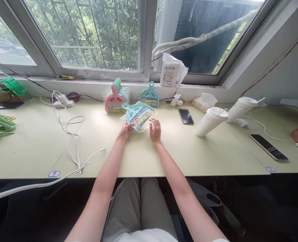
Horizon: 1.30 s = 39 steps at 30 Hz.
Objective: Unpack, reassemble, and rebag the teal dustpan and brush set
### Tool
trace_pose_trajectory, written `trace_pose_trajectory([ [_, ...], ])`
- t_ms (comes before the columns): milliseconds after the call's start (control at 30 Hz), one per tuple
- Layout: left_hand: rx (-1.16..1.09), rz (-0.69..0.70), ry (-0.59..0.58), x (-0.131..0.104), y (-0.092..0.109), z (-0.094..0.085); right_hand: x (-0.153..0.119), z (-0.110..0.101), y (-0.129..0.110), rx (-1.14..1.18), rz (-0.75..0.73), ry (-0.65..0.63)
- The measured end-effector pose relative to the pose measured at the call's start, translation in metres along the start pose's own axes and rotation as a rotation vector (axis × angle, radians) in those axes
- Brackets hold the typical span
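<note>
at about nine o'clock of the packet the left hand (125, 130) pinches the lower left edge of a teal mini dustpan set (137, 115) in a clear plastic sleeve, lying on the table (164, 158) at centre. it looks light and stiff, though the crinkly film could slip; the edges seem the best hold. at four o'clock the right hand (155, 130) hovers loosely open, holding nothing.

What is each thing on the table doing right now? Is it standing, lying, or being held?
Teal dustpan set: wrapped, lying flat, held by left hand.
Right hand: open, at the wrapper's edge.
Dustpan stack: upright against the sill.
Single teal dustpan: upright against the sill.
Two white cups: lidded, tilted.
Black phone: flat, screen dark.
White cable: loose, coiled.
</note>
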<state>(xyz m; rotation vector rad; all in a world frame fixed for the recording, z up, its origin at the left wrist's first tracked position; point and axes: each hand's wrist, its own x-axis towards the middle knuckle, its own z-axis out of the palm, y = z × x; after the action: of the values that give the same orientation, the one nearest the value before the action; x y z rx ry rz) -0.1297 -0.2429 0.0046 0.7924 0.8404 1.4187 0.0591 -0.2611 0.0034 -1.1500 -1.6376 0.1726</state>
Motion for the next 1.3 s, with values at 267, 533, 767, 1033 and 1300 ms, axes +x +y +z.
trace_pose_trajectory([
  [267,0.11,0.0,-0.173,-0.005,-0.002,0.003,0.01,0.013,0.033,0.551,0.65,-0.063],
  [533,0.243,0.028,-0.256,-0.003,-0.001,0.003,0.015,0.005,0.034,0.887,0.821,-0.022],
  [767,0.236,0.109,-0.216,-0.005,-0.003,0.013,0.017,-0.003,0.032,0.771,0.818,-0.059],
  [1033,0.146,0.169,0.302,0.013,-0.003,-0.004,0.02,-0.001,0.022,0.725,0.756,-0.18],
  [1300,0.265,0.343,0.527,0.01,0.004,-0.017,0.016,-0.001,0.007,0.786,0.704,-0.273],
])
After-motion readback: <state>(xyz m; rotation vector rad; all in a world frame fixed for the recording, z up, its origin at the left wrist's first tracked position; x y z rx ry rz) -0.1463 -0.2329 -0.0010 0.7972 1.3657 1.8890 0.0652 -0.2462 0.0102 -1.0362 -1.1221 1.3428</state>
